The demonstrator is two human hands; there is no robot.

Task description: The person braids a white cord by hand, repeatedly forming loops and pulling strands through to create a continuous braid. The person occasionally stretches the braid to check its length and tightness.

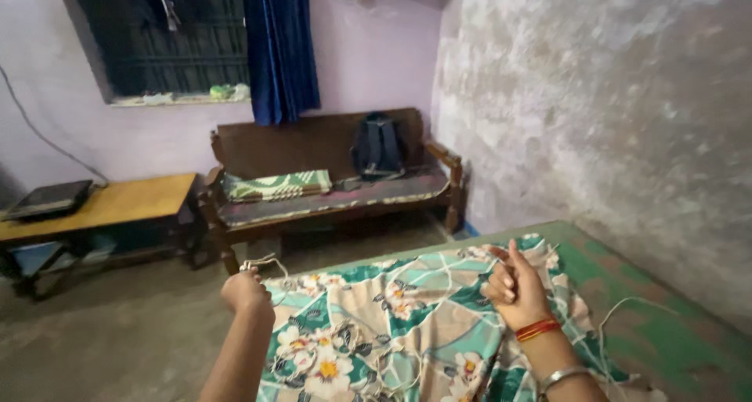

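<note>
Both arms are bare, with no sleeves showing. The right hand (pixel 513 292) has red and orange thread bands (pixel 537 329) tied around the wrist. Lower down that arm sits a thin, shiny silver bangle (pixel 561 378). The left hand (pixel 244 291) wears nothing at all.

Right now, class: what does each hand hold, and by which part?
Both hold thin white cord. The left hand is fisted around one stretch, the right hand pinches another; which part of the cord's length cannot be told.
</note>
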